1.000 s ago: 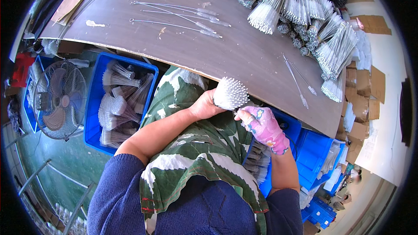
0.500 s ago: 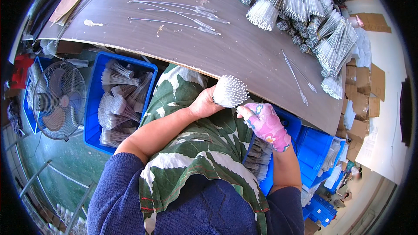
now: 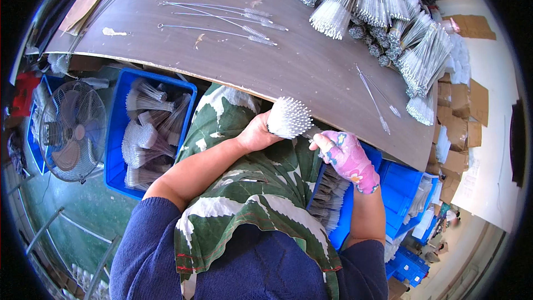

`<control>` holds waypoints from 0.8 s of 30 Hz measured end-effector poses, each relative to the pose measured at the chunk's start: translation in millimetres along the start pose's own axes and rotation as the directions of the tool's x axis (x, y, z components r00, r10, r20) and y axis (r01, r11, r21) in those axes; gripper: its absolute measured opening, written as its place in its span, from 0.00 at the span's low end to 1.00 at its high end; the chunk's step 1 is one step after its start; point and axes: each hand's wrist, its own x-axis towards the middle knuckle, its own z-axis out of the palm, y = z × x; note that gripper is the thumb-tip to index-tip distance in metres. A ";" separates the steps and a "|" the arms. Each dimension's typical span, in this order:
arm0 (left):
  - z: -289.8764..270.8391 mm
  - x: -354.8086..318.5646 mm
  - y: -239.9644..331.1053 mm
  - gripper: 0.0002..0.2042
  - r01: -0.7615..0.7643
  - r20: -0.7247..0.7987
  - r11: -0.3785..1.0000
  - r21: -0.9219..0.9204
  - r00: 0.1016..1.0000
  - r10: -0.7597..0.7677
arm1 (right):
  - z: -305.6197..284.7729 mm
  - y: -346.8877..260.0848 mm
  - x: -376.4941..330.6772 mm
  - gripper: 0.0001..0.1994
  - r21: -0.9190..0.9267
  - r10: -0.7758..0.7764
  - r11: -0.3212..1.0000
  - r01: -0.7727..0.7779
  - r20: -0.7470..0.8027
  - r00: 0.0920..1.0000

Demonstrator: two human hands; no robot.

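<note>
- Brown worktop (image 3: 311, 80) curves across the upper half of the view, its near edge just beyond the lap.
- Bundle of white-tipped wire brushes (image 3: 290, 118): over the lap beside that edge, tips splayed upward toward the viewer; the clock directions below start from it.
- At 8 o'clock, the bare left hand (image 3: 257, 133) is wrapped around the bundle below its tips.
- At 4 o'clock, the right hand (image 3: 345, 155), in a pink floral glove (image 3: 358, 168), is curled beside the bundle, thumb close to forefinger; whether anything thin is pinched there, I cannot tell.
- For good handling, I judge, the left grip should be firm yet not crushing, below the bristles, with the tips level; the right fingers should work lightly at the rim, so that no bristles bend or snag.
- Under both forearms spreads a green-and-white patterned apron (image 3: 261, 166).
- At 11 o'clock, loose tube brushes (image 3: 260, 39) lie on the worktop; just short of 3 o'clock, two thin brushes (image 3: 383, 122).
- Between 1 and 2 o'clock, tied brush bundles (image 3: 383, 11) are heaped.
- At 5 o'clock, a blue crate (image 3: 343, 216) holds more brushes; at 9 o'clock, another blue bin (image 3: 115, 161), and beyond it a floor fan (image 3: 72, 132).
</note>
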 end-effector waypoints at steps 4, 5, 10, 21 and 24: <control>1.9 2.2 -2.4 0.16 0.001 0.030 0.999 -0.046 1.000 0.000 | -10.5 -3.5 5.7 0.18 -0.104 0.047 0.994 -0.042 0.045 0.998; 1.9 2.1 -3.1 0.16 0.010 0.032 0.998 -0.061 0.999 -0.008 | -12.3 -5.7 7.9 0.18 -0.116 0.066 0.992 -0.058 0.073 0.995; -0.1 2.4 -2.2 0.16 0.017 0.050 0.999 -0.050 0.999 -0.014 | -21.2 -6.7 25.1 0.19 -0.036 0.181 0.984 -0.177 0.190 0.965; -1.4 4.1 5.1 0.17 0.047 0.072 0.995 -0.084 0.997 -0.041 | -26.9 -13.5 36.4 0.19 -0.053 0.110 0.994 -0.098 0.314 0.943; 0.7 3.5 6.0 0.18 0.074 0.085 0.990 -0.124 0.994 -0.063 | -33.2 -15.9 27.2 0.18 0.181 0.083 0.973 -0.143 0.302 0.950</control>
